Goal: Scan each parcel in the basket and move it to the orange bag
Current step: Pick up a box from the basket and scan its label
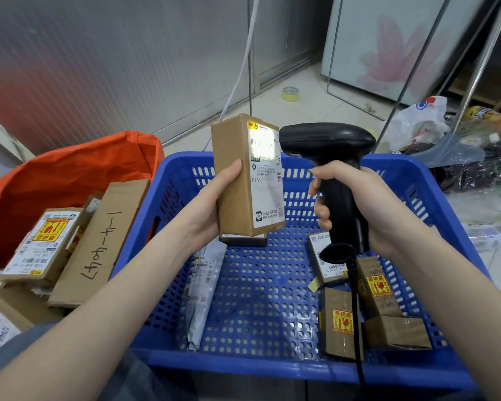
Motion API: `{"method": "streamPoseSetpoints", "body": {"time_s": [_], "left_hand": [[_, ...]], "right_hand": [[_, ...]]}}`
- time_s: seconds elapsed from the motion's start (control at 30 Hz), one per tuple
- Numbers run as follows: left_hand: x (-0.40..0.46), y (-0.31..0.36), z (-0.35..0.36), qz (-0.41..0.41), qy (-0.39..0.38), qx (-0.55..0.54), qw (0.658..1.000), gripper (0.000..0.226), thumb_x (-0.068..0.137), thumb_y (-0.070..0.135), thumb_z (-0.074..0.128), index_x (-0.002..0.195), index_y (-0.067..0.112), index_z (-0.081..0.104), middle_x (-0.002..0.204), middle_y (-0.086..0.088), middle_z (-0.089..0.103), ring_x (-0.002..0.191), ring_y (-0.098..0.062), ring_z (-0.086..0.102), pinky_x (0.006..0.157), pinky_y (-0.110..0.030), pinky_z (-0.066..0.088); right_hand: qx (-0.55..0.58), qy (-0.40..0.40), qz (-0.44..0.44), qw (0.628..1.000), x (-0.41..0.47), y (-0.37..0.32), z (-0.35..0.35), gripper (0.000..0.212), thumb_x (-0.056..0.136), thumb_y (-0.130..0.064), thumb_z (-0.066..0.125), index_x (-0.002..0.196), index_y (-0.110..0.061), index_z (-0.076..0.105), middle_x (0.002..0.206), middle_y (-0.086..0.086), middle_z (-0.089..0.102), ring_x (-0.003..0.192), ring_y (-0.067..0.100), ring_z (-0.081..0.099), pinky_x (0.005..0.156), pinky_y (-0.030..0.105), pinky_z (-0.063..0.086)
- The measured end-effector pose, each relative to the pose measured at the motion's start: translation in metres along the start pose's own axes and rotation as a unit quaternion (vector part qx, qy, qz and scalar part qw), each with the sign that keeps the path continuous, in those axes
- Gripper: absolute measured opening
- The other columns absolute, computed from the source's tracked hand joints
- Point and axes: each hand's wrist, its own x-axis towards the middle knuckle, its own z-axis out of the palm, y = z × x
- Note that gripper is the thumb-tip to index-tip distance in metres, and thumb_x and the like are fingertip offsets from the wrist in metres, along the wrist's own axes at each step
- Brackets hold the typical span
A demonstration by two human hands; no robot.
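Tiled floor, grey panel wall behind. Orange bag lying left, already holding boxes. Left hand gripping cardboard parcel above blue basket; right hand clasping barcode scanner, lighting its label. Scanning now; next probably carrying it leftward into the bag.

Pale tiled floor meets frosted panel walls, with a flower-printed white cabinet behind
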Motion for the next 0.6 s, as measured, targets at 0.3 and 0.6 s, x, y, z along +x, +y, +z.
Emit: {"method": "streamPoseSetpoints", "body": {"time_s": [0.3, 0.6], "left_hand": [[-0.001, 0.0002, 0.0004, 0.0, -0.005, -0.001, 1.0, 0.045, 0.075, 0.048, 0.057, 0.114, 0.027, 0.062, 0.1, 0.007, 0.074, 0.091, -0.01, 0.07, 0.08, -0.034, 0.053], [-0.0011, 0.004, -0.0034, 0.014, 0.011, -0.006, 1.0, 0.041, 0.074, 0.048, 0.057, 0.109, 0.027, 0.063, 0.096, 0.008, 0.074, 0.087, -0.008, 0.07, 0.079, -0.032, 0.054]], "right_hand": [[0.012, -0.002, -0.005, 1.0, 0.0027, 0.0031, 0.0024, 0.022, 0.085, -0.024, 0.062, 0.075, -0.005, 0.055, 0.058, 0.007, 0.049, 0.046, 0.017, 0.046, 0.045, 0.027, 0.042], [0.009, -0.004, -0.017, 1.0, 0.0034, 0.0023, -0.0033, 0.023, 0.084, -0.026, 0.061, 0.073, -0.007, 0.055, 0.064, 0.011, 0.048, 0.049, 0.019, 0.045, 0.047, 0.028, 0.042]]}}
